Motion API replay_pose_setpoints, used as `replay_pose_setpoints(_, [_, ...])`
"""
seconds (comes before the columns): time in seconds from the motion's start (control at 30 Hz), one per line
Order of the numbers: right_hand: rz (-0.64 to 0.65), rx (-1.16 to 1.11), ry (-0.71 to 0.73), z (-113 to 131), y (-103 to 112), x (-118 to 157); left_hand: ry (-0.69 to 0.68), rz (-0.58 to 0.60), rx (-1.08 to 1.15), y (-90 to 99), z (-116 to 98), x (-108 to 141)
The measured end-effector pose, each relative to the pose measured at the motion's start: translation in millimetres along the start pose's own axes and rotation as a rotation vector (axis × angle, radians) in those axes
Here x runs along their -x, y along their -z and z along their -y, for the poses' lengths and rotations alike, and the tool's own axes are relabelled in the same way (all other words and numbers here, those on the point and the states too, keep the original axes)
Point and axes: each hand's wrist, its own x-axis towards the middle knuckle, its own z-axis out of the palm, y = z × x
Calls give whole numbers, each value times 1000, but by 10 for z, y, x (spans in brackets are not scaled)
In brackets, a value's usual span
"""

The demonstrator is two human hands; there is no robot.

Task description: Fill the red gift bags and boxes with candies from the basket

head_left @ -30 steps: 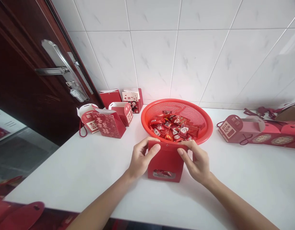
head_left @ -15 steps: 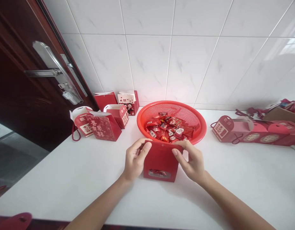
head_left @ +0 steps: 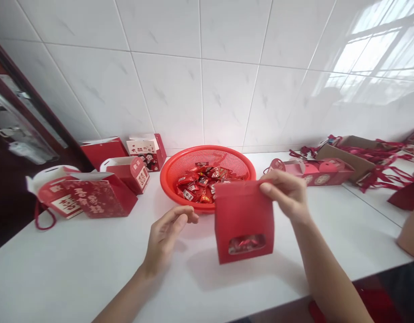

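My right hand (head_left: 287,195) pinches the top right corner of a red box (head_left: 243,215), which hangs above the white table (head_left: 180,287). Wrapped sweets show through the oval window low on its front. My left hand (head_left: 168,237) is off the box, to its left, with fingers loosely curled and apart, holding nothing. Behind both hands stands a red mesh basket (head_left: 168,179) with red-wrapped sweets (head_left: 203,181) inside.
Several red gift boxes (head_left: 99,197) stand at the left by the door (head_left: 5,179). At the right are a row of red boxes (head_left: 323,172) and a cardboard carton (head_left: 348,154) with ribbons. Part of another person's arm (head_left: 411,233) shows at the right edge.
My left hand has let go of the box and moved left. My right hand has lifted the box off the table and rightward. The view has turned to the right.
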Motion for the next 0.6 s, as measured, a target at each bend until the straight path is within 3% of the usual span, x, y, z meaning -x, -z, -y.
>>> replay_pose_setpoints(0.2, [-602, 93, 21, -244, 922, 68, 7, 6, -73, 4, -56, 4])
replay_pose_setpoints(0.3, [-764, 194, -112, -398, 1237, 287, 24, 27, -78, -1, -79, 15])
replay_pose_setpoints(0.43, [-977, 581, -441, -585, 1568, 538, 15, 46, -87, -16, -73, 27])
replay_pose_setpoints(0.6, [-1107, 790, -436, -821, 1912, 544, -15, 76, -56, -22, 10, 45])
